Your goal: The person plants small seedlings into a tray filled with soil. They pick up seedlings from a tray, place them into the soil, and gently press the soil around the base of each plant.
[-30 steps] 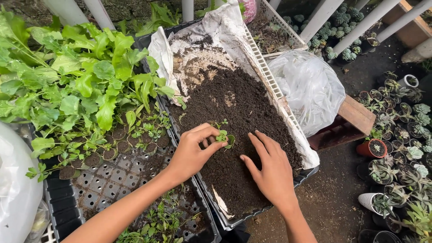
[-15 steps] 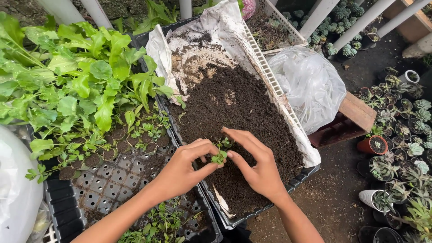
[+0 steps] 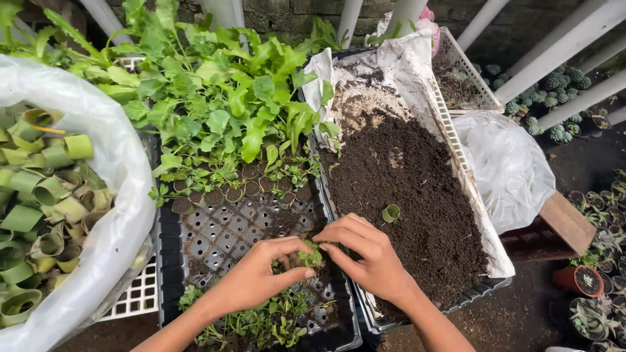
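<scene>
While both hands worked low in the middle, the place around looked like a crowded plant nursery with a dark ground and white poles [image 3: 554,49] at the far side. On the right lay a lined tray of dark soil [image 3: 417,195], and on the left a big plastic bag of green leaf rolls [image 3: 45,202]. Between them stood a black seedling tray [image 3: 228,228], leafy at the far end. The left hand [image 3: 257,277] and right hand [image 3: 368,257] together pinched a small seedling [image 3: 312,255] over this tray's near cells.
</scene>
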